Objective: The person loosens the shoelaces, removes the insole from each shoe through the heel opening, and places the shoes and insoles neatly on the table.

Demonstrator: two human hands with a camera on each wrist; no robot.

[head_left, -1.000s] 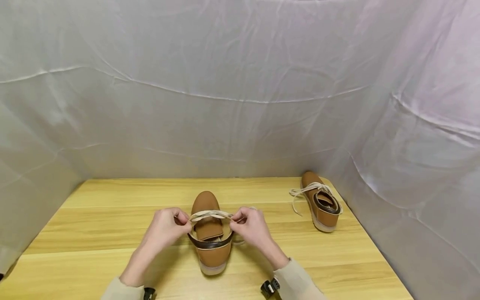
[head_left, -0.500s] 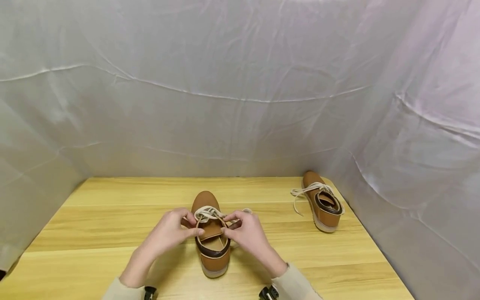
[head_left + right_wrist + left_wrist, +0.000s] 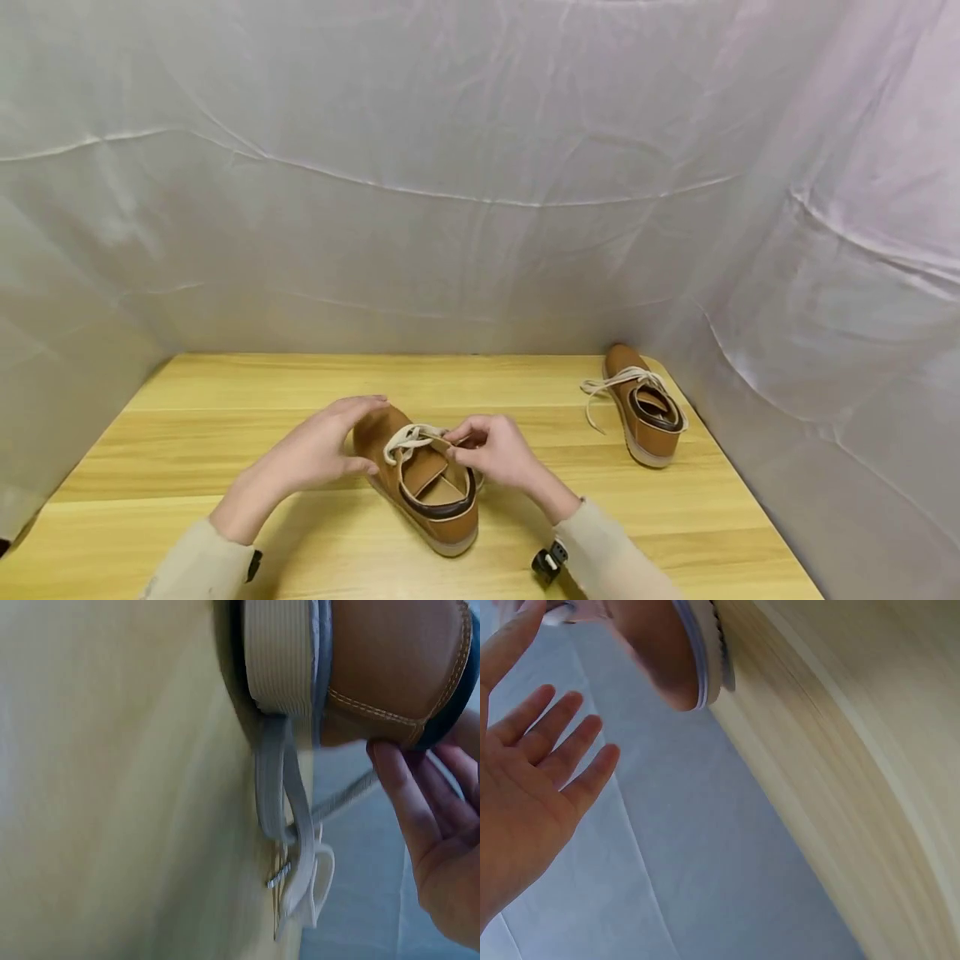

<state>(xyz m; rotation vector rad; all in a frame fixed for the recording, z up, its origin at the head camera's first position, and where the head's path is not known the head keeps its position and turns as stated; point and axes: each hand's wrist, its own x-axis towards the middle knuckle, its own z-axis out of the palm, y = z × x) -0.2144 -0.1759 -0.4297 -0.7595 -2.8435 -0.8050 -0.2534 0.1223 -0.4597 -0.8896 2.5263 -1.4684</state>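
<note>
A brown leather shoe with a dark collar lies on the table at the front centre, its toe pointing to the far left. Cream laces cross its top, and a long lace end trails on the table in the right wrist view. My left hand is by the toe; the left wrist view has its fingers spread, holding nothing. With thumb outside and fingers inside, my right hand pinches the shoe's upper edge on its right side.
A matching brown shoe with loose cream laces stands at the far right of the wooden table. Grey fabric walls rise behind the table and along both sides.
Both hands first pulled the laces taut, then let them slacken and took the shoe's opening. The shoe has since turned, toe to the left, and my left hand has moved to the toe.
</note>
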